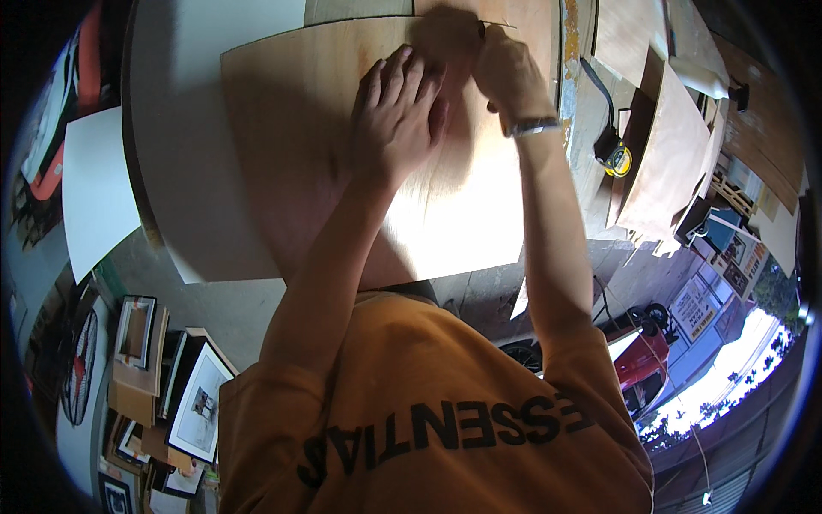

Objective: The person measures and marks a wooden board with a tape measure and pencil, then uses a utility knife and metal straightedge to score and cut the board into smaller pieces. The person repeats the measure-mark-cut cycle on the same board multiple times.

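My left hand (398,116) lies on a plywood sheet (291,146), palm down with the fingers stretched toward its far edge. To its right, my right hand (509,81) is closed round a small dark tool (482,30) at the sheet's upper right, near the far edge. The tool is mostly hidden by the fingers, so its kind is hard to tell. A white board (188,128) lies under the plywood on the left.
A yellow and black tape measure (615,156) and plywood pieces (659,171) lie at the right. A white sheet (98,188) is at the left, with framed pictures (195,403) below it. A red vehicle (638,364) stands at the lower right.
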Available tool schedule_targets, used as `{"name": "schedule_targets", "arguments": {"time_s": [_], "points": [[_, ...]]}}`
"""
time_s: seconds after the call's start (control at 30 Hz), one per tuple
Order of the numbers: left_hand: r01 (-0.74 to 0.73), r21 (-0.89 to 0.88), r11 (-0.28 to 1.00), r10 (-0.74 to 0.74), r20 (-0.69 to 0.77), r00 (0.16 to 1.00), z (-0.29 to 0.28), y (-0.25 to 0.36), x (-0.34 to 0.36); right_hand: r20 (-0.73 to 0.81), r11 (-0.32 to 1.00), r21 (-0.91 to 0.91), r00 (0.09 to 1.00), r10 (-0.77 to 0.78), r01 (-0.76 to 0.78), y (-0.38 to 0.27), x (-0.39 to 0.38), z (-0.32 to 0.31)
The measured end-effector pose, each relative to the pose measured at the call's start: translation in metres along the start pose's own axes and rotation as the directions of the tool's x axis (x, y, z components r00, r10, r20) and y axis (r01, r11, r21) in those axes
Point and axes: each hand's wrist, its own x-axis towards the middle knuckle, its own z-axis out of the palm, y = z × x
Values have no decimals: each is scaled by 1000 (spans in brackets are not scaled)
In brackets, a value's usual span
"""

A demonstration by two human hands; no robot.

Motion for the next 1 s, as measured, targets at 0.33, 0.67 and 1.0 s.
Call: {"name": "schedule_targets", "arguments": {"time_s": [0.33, 0.67, 1.0], "points": [[29, -4, 1000, -29, -30, 999, 8, 2, -2, 98, 999, 12, 995, 34, -35, 18, -82, 26], [-38, 119, 992, 50, -99, 994, 22, 0, -2, 407, 954, -98, 863, 299, -284, 91, -432, 120], [-21, 0, 1000, 21, -107, 994, 18, -1, -5, 4, 970, 210, 992, 127, -125, 94, -272, 50]]}}
